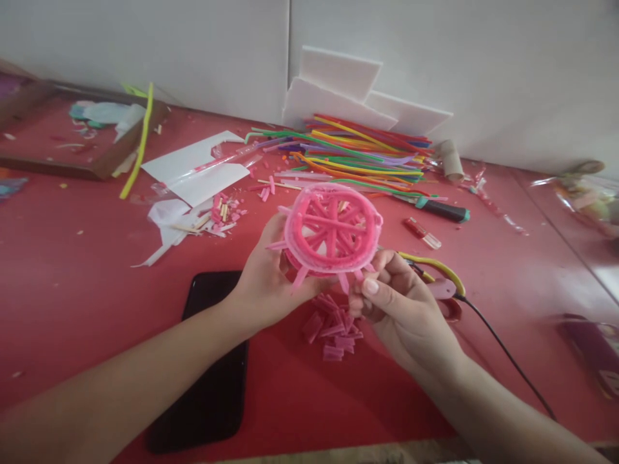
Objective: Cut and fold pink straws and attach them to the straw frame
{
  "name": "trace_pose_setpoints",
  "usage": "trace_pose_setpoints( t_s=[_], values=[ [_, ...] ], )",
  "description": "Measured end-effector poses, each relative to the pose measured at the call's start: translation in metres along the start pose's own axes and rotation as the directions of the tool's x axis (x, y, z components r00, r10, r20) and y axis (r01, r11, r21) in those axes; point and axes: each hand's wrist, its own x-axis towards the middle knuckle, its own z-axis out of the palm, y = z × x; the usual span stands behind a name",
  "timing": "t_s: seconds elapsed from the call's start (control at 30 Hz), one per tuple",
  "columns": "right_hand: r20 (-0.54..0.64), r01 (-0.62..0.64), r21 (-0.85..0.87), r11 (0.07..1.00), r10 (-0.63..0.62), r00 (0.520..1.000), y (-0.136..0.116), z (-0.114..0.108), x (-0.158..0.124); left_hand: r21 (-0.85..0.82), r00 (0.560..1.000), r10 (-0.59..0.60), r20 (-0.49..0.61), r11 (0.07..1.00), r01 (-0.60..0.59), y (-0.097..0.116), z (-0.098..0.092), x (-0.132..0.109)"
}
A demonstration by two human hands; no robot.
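Observation:
A pink wheel-shaped craft piece [333, 222] with crossed spokes hangs above the red table, short pink strips sticking out from its lower and left rim. My left hand [271, 277] holds it from the left and beneath, its fingers partly hidden behind the wheel. At the lower right rim my right hand [399, 296] has thumb and fingers pinched together by one of the pink strips. Below the wheel lies a pile of short pink pieces [338, 328] on the table. A black phone [213, 386] lies partly under my left forearm.
Colourful pipe cleaners [367, 154] and white boards [338, 77] are at the back. A black-handled cutter [442, 210], glue tube [422, 233] and yellow-handled pliers [435, 263] with a dark cable lie right. Left are white paper [193, 167], scraps [225, 212] and a brown tray [58, 169].

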Motion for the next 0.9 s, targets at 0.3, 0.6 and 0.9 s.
trace_pose_setpoints(
  t_s=[0.3,0.6,0.9],
  values=[
    [-0.030,0.005,-0.021,1.000,-0.006,1.000,-0.0008,0.0016,0.0003,-0.023,0.998,-0.049,-0.029,0.999,0.049,0.0041,0.0030,0.0010],
    [-0.034,-0.007,-0.038,0.999,0.006,0.999,0.0006,-0.0007,0.0004,-0.035,0.999,0.024,-0.024,0.999,-0.025,0.0021,0.0030,0.0000],
    [-0.060,-0.002,-0.048,0.999,-0.001,0.998,0.0002,-0.0005,0.0005,-0.093,0.999,0.039,-0.023,0.995,-0.041,-0.0018,0.0041,-0.0014]
  ],
)
